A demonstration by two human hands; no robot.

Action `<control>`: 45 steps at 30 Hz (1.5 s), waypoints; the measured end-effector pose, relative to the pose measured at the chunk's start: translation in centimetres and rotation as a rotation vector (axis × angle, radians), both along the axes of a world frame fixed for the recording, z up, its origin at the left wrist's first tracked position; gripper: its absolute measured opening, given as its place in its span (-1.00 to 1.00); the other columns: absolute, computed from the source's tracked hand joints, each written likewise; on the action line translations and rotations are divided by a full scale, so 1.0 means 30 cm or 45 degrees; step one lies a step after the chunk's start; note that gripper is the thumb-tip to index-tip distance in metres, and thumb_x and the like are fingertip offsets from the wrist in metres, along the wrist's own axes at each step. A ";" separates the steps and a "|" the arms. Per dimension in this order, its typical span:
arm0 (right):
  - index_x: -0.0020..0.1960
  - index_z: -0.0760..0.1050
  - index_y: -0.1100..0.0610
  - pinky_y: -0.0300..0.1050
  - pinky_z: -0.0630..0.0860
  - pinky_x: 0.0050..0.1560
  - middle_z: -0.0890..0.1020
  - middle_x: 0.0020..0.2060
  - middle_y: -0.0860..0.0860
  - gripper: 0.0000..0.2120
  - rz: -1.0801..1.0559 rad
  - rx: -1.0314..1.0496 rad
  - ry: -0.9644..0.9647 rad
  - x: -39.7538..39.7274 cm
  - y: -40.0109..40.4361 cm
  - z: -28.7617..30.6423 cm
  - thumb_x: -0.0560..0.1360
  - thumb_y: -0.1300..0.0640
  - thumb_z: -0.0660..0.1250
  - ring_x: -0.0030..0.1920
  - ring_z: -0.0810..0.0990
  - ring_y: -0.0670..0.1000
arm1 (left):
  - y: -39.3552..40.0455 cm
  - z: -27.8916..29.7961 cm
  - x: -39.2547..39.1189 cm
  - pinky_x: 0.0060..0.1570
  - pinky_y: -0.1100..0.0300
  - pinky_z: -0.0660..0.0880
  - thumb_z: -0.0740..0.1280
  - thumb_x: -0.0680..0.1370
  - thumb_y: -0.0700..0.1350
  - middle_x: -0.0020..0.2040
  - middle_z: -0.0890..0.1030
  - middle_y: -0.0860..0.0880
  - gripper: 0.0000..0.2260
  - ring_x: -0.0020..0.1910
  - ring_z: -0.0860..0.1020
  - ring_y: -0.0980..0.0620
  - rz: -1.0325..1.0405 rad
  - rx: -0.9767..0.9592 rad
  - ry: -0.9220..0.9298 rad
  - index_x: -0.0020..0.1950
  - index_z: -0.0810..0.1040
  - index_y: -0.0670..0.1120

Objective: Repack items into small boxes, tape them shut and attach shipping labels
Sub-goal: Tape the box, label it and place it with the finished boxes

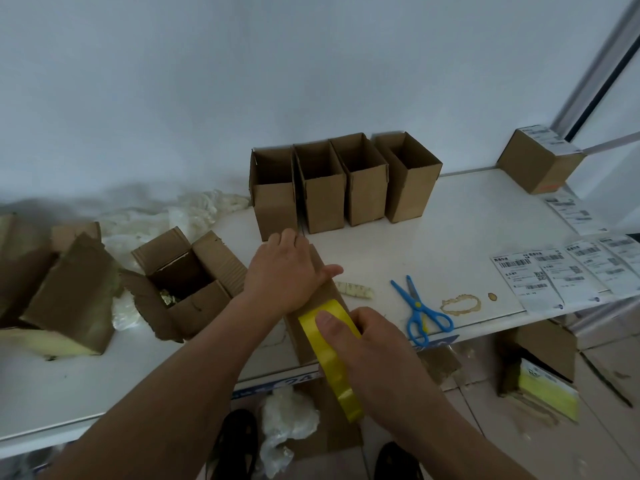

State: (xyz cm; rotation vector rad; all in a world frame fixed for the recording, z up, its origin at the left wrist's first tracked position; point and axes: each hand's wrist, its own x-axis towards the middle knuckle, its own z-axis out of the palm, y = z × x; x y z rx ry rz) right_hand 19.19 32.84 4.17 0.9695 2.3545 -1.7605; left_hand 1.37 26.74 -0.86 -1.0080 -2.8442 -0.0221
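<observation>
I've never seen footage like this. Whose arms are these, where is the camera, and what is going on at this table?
There is no machine here: a person wears a camera on the head, looking down at their own hands. The left hand presses flat on a small closed cardboard box at the table edge. The right hand pulls a strip of yellow tape over it. Behind stand four open empty-looking boxes. Blue scissors and printed shipping labels lie to the right; one labelled box sits far right. Torn older cartons lie left.
</observation>
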 end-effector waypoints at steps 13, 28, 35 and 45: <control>-0.04 0.40 -0.05 -0.18 0.41 -0.17 0.54 -0.11 -0.07 -0.70 0.096 0.110 -0.140 0.051 0.000 -0.122 0.56 -0.27 0.15 -0.10 0.51 -0.10 | -0.005 -0.033 0.027 0.06 0.09 0.42 -0.13 0.55 0.39 0.13 0.47 -0.08 -0.32 0.04 0.43 -0.02 -0.027 -0.033 0.134 0.20 0.45 -0.11; 0.04 0.43 -0.03 -0.21 0.47 -0.14 0.57 -0.08 -0.09 -0.75 0.141 -0.092 -0.102 0.073 -0.017 -0.198 0.58 -0.21 0.20 -0.09 0.55 -0.13 | -0.060 -0.033 0.130 0.52 -0.09 -0.16 0.11 0.31 0.60 0.60 -0.30 -0.03 0.14 0.56 -0.30 -0.03 0.044 -0.062 -0.559 0.60 -0.26 -0.08; 0.04 0.45 0.04 -0.18 0.49 -0.14 0.57 -0.11 -0.06 -0.66 0.152 -0.105 -0.160 0.058 -0.042 -0.224 0.59 -0.22 0.15 -0.09 0.57 -0.09 | -0.094 -0.023 0.086 0.54 -0.10 -0.02 0.08 0.33 0.60 0.61 -0.18 0.04 0.10 0.58 -0.18 -0.02 0.001 -0.033 -0.490 0.61 -0.13 -0.08; 0.08 0.44 0.04 -0.12 0.54 -0.05 0.59 -0.01 0.02 -0.69 0.216 -0.188 -0.119 -0.018 -0.069 -0.223 0.59 -0.20 0.18 -0.02 0.59 -0.03 | -0.171 -0.024 0.012 0.54 -0.04 -0.01 0.02 0.29 0.57 0.61 -0.19 0.07 0.07 0.57 -0.21 0.02 -0.145 -0.158 -0.456 0.61 -0.17 -0.02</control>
